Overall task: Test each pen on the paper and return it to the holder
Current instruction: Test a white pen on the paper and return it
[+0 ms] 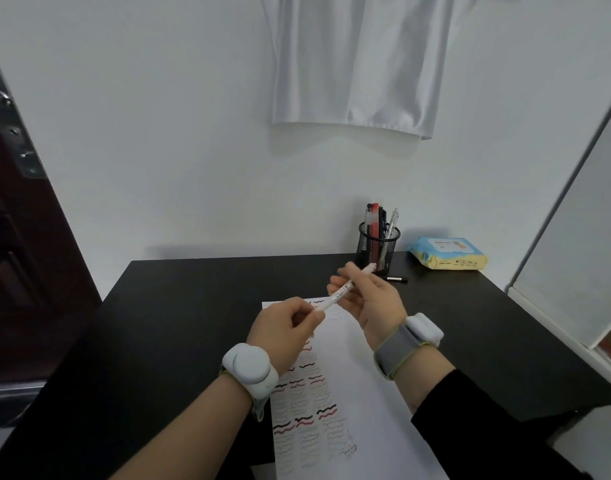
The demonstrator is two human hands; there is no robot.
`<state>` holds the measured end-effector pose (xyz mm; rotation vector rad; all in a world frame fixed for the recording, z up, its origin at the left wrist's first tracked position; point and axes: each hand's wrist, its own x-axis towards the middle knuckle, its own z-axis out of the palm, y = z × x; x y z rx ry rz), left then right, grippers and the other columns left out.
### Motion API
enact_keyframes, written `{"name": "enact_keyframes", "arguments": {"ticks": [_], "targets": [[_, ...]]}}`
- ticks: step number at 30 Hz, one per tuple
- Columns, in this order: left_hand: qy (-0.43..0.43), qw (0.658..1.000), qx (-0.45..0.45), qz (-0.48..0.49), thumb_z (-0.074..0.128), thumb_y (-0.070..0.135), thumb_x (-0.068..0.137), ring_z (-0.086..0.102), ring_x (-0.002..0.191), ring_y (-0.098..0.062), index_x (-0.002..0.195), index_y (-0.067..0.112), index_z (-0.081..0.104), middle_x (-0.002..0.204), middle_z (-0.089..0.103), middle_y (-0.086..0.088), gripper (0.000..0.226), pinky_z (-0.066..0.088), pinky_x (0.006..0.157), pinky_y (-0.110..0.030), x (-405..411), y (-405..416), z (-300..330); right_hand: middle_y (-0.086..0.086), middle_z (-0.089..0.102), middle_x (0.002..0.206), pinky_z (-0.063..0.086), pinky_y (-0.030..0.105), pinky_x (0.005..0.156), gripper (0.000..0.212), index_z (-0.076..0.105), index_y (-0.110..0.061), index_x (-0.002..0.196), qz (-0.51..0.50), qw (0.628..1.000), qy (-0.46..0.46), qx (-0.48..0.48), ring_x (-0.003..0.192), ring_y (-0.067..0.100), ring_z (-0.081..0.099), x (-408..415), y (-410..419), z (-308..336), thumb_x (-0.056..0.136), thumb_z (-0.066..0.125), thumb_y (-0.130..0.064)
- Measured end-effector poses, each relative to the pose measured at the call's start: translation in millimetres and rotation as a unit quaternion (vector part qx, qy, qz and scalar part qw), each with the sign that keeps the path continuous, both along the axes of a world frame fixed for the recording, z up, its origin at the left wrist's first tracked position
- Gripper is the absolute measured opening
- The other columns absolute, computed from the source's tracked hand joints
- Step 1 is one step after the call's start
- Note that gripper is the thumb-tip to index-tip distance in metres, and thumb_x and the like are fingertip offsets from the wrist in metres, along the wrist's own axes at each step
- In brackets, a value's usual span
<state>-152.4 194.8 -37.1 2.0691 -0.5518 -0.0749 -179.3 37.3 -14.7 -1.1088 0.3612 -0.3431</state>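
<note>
Pens (376,221) fill the mesh holder (378,249); both hands (286,329) pinch a white pen (342,292).

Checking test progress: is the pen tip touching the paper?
No, both hands, left and right, hold the white pen above the white scribbled paper.

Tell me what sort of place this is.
Probably a small desk in a home room or dorm. A black desk stands against a plain wall, with a mesh pen holder and a pack of wipes on it, a white garment above, and a door beside.
</note>
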Motion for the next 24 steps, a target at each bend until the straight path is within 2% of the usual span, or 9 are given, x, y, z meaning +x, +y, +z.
{"name": "enact_keyframes", "arguments": {"ticks": [4,6,8,11,14,16,19,21,24], "targets": [[-0.005,1.0,-0.008,-0.001,0.063,0.037,0.089,0.063,0.075,-0.006,0.093,0.03,0.066,0.078,0.066,0.011,0.009,0.052,0.071,-0.022,2.9,0.6,-0.9,0.002,0.062,0.076,0.046,0.027,0.061,0.029,0.078,-0.012,0.091,0.074,0.979,0.089,-0.168,0.066,0.014,0.053,-2.0,2.0,-14.2,0.089,0.065,-0.039],[-0.007,1.0,-0.004,0.007,0.064,0.037,0.089,0.062,0.075,-0.006,0.094,0.031,0.067,0.079,0.066,0.012,0.009,0.052,0.07,-0.022,5.2,2.6,-2.1,0.002,0.059,0.065,0.041,0.025,0.052,0.038,0.077,-0.01,0.09,0.091,0.976,0.102,-0.17,0.053,0.013,0.048,-2.2,0.1,-14.3,0.094,0.058,-0.042],[-0.024,0.999,0.019,0.021,0.062,0.038,0.089,0.06,0.081,-0.004,0.095,0.032,0.067,0.085,0.065,0.015,0.009,0.051,0.075,-0.023,8.1,6.6,-4.6,0.005,0.06,0.06,0.039,0.024,0.047,0.043,0.074,-0.005,0.094,0.067,0.981,0.094,-0.156,0.046,0.014,0.046,-1.1,-4.2,-11.7,0.098,0.052,-0.042],[-0.097,0.991,0.079,0.048,0.057,0.037,0.093,0.056,0.094,-0.003,0.103,0.032,0.066,0.099,0.062,0.017,0.015,0.049,0.085,-0.025,14.6,14.2,-12.7,0.009,0.07,0.071,0.043,0.023,0.046,0.035,0.07,-0.008,0.098,0.014,0.986,0.078,-0.144,0.045,0.014,0.051,0.4,-12.8,-7.1,0.099,0.051,-0.036],[-0.145,0.978,0.141,0.047,0.052,0.037,0.095,0.051,0.111,-0.007,0.119,0.029,0.062,0.119,0.058,0.014,0.027,0.044,0.097,-0.029,20.8,19.8,-22.3,0.012,0.074,0.084,0.049,0.025,0.052,0.015,0.069,-0.01,0.102,-0.005,0.983,0.069,-0.167,0.052,0.015,0.056,0.2,-17.5,-8.6,0.093,0.063,-0.02],[-0.148,0.975,0.164,0.031,0.05,0.036,0.097,0.044,0.124,-0.01,0.13,0.027,0.056,0.133,0.053,0.011,0.035,0.037,0.106,-0.029,22.4,20.5,-25.3,0.011,0.073,0.079,0.05,0.025,0.052,0.014,0.067,-0.008,0.101,-0.002,0.975,0.063,-0.213,0.054,0.015,0.056,-1.1,-16.1,-11.7,0.087,0.068,-0.008],[-0.133,0.961,0.243,-0.005,0.038,0.038,0.101,0.02,0.144,-0.01,0.146,0.025,0.036,0.153,0.032,0.01,0.047,0.014,0.118,-0.03,25.6,16.3,-30.1,0.008,0.065,0.065,0.047,0.024,0.049,0.008,0.065,-0.009,0.089,0.002,0.961,0.061,-0.269,0.05,0.014,0.053,2.3,-8.8,-16.9,0.084,0.068,-0.003],[-0.121,0.943,0.31,-0.027,0.028,0.043,0.102,0.005,0.148,-0.011,0.152,0.024,0.022,0.159,0.017,0.009,0.054,0.0,0.12,-0.033,28.6,13.3,-32.7,0.007,0.06,0.06,0.044,0.026,0.047,0.01,0.062,-0.01,0.079,0.003,0.955,0.066,-0.29,0.047,0.015,0.049,7.2,-4.8,-19.7,0.087,0.066,-0.005],[-0.111,0.925,0.361,-0.044,0.022,0.044,0.102,-0.004,0.148,-0.012,0.154,0.021,0.009,0.161,0.004,0.007,0.058,-0.004,0.121,-0.036,31.8,12.0,-35.4,0.006,0.061,0.057,0.043,0.028,0.048,0.015,0.058,-0.012,0.076,0.023,0.948,0.078,-0.308,0.046,0.018,0.049,12.3,-1.5,-26.4,0.09,0.061,-0.01]]}}
